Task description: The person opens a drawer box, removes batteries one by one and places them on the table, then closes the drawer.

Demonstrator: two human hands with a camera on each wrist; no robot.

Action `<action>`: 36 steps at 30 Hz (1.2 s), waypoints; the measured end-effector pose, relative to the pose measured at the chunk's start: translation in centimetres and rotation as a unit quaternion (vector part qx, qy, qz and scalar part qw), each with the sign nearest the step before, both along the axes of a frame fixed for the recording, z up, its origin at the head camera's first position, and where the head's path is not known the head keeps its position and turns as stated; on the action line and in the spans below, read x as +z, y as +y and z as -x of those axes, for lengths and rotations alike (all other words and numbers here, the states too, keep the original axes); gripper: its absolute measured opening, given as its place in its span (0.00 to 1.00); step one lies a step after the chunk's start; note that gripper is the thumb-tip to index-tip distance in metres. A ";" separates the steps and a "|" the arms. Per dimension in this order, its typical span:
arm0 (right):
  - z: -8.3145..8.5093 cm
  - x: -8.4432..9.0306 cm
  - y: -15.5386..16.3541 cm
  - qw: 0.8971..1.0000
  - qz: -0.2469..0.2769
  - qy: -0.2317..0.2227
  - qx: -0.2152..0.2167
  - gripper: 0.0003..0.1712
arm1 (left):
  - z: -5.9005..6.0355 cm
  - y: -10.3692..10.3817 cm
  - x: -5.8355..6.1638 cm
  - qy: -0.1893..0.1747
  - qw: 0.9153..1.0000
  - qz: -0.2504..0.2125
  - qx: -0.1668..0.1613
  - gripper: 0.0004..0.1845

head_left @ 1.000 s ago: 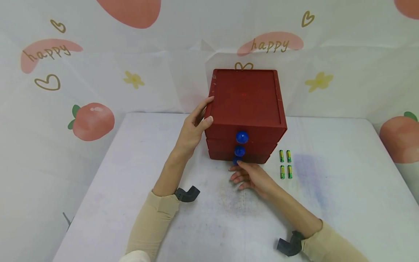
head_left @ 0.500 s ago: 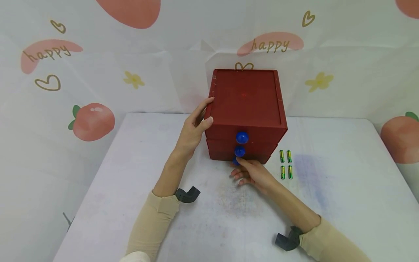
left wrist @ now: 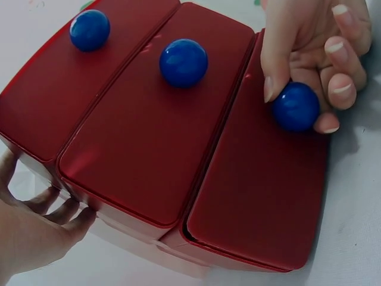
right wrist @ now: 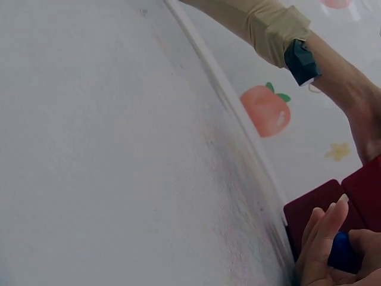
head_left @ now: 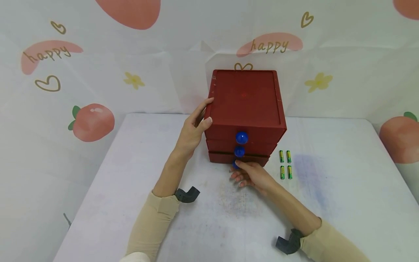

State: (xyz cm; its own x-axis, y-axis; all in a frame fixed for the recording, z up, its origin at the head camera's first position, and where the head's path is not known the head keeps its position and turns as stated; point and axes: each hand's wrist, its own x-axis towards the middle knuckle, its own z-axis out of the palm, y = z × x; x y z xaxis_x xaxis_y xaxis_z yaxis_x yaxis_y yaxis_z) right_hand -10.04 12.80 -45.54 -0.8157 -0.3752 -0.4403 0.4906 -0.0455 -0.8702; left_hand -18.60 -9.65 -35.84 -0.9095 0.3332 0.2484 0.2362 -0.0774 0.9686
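A dark red three-drawer box stands on the white table, each drawer with a round blue knob. My left hand grips the box's upper left front corner, thumb on the front, fingers along the side. My right hand pinches the bottom drawer's blue knob between thumb and fingers. The bottom drawer stands slightly out from the box, a dark gap showing above it. The top knob and middle knob are untouched. In the right wrist view the knob peeks between my fingers.
Several green-and-yellow batteries lie in two pairs on the table just right of the box. The white table reaches to a fabric backdrop printed with peaches and "happy" words. Bare tabletop lies left and in front of the box.
My right hand closed on the bottom knob and drew the bottom drawer slightly outward. My left hand stayed on the box corner.
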 end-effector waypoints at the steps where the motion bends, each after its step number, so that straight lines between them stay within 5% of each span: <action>1: -0.1 0.0 0.0 1.000 -0.001 0.000 0.002 0.32 | 0.0 0.0 0.0 0.002 1.000 0.000 -0.001 0.37; 36: -5.4 0.6 -0.2 0.999 0.002 0.004 0.041 0.30 | -0.1 -0.1 -0.1 -0.013 1.000 -0.006 -0.004 0.31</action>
State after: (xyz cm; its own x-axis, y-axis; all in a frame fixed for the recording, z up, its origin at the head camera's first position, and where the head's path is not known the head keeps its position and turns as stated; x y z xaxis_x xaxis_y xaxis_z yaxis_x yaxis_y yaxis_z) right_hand -4.62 12.61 -44.97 -0.7853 -0.4435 -0.4319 0.4857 -0.0090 -0.8741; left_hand -18.54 -9.73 -35.91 -0.9130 0.3385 0.2279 0.2093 -0.0908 0.9736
